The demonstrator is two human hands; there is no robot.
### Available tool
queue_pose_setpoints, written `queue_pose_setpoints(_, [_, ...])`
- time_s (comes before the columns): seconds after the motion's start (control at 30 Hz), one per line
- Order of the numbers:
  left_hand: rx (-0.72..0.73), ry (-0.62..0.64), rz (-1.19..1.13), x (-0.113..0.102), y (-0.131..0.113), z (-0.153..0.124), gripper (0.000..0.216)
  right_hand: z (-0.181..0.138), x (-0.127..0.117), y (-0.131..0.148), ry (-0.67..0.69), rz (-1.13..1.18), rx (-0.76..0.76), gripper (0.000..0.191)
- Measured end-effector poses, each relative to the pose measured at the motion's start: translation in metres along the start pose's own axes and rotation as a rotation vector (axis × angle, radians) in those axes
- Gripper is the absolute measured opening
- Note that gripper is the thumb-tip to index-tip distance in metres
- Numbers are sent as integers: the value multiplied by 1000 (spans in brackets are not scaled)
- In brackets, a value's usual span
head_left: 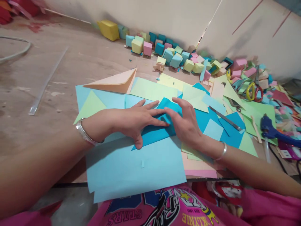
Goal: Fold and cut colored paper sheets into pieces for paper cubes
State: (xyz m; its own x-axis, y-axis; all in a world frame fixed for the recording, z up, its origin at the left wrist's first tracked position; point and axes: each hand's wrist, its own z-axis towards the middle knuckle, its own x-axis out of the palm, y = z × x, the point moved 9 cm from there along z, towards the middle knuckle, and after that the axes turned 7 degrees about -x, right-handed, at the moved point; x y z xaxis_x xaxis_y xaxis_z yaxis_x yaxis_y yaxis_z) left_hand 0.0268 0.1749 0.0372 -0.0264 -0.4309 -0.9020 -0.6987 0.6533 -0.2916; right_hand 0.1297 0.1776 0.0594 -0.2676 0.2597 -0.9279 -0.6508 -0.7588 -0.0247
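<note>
A folded sheet of dark blue paper (155,135) lies on a larger light blue sheet (131,175). My left hand (134,121) rests on the dark blue paper with its fingers spread, the thumb near the pointed left corner. At the right end of the fold is my right hand (185,122), its fingers apart and the index finger touching the paper close to my left fingertips. Part of the fold is hidden under both hands. Behind my left hand sits a folded peach paper (115,81), and a pale green triangle (90,105) lies by my left wrist.
Small coloured paper boxes (160,48) line the wall. To the right are a metal blade (224,117), scissors (255,91) and a blue glue gun (270,127) among paper scraps. A clear glue stick (48,81) lies on the left of the table.
</note>
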Motion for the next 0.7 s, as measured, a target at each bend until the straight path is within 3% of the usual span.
queue_pose_setpoints(0.13, [-31,7,-20,-3,-1,0,99,-19,-14,54,165,78,-249,33])
queue_pose_setpoints(0.27, [-46,36,-5,-2,1,1,91,-36,-12,80,233,98,-305,71])
queue_pose_setpoints(0.43, [16,-13,13,7,11,3,109,-45,-11,55,260,57,-180,59])
queue_pose_setpoints(0.7, [49,-5,24,14,18,2,107,-70,-20,-1,238,-12,59,36])
